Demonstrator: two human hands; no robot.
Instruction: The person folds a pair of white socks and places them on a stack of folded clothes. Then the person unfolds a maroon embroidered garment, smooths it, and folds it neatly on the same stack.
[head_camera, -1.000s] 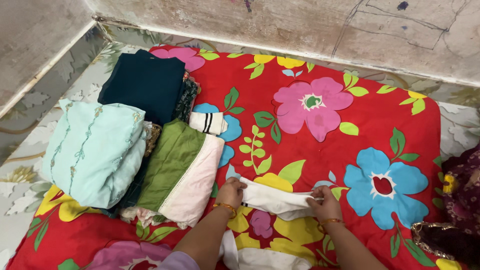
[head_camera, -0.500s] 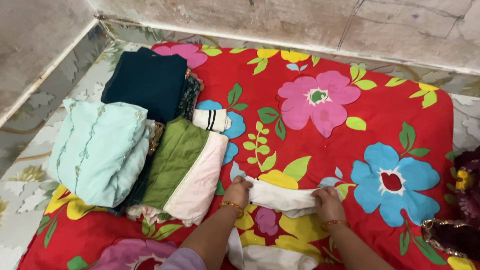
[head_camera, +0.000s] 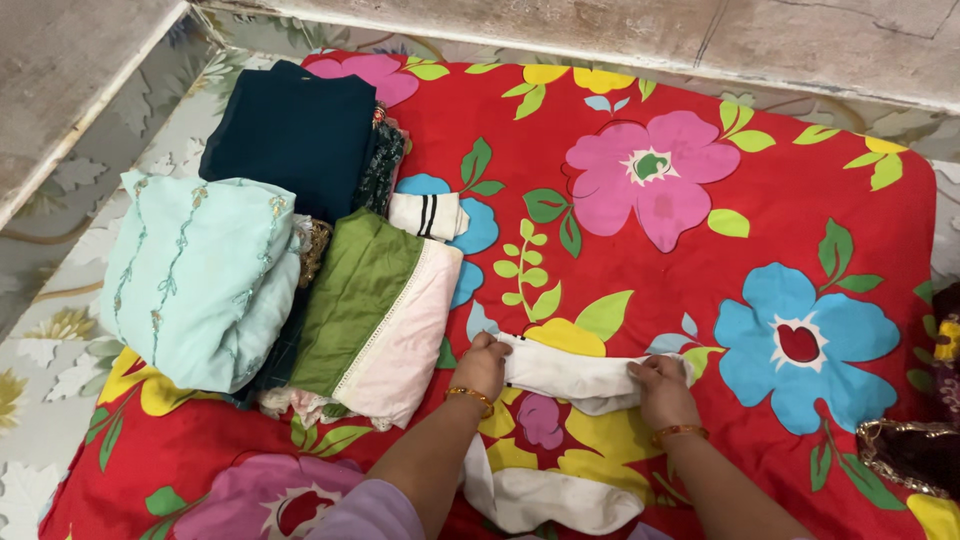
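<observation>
**White cloth pressed flat between two hands on a flowered red blanket**

Head view: A white cloth (head_camera: 572, 374) is seen lying on a red blanket (head_camera: 780, 230) printed with large pink, blue and yellow flowers, near the lower middle of the frame. Its left end is pinched by the left hand (head_camera: 481, 364), whose fingers are closed over the edge where a thin dark stripe shows. Its right end is held down by the right hand (head_camera: 662, 385), with the fingers curled onto the fabric. A gold bangle is worn on each wrist. Just below the hands, another white piece (head_camera: 548, 497) is spread on the blanket, partly covered by the left forearm.

To the left, a stack of folded clothes is set: a green and pale pink garment (head_camera: 375, 312) just beside the left hand, a light mint embroidered one (head_camera: 195, 275) farther left, and a dark teal one (head_camera: 290, 130) behind them. A small white folded item with black stripes (head_camera: 427, 215) lies between the stack and the blanket's middle. At the right edge, a dark maroon fabric with gold trim (head_camera: 915, 455) is partly in view.
</observation>
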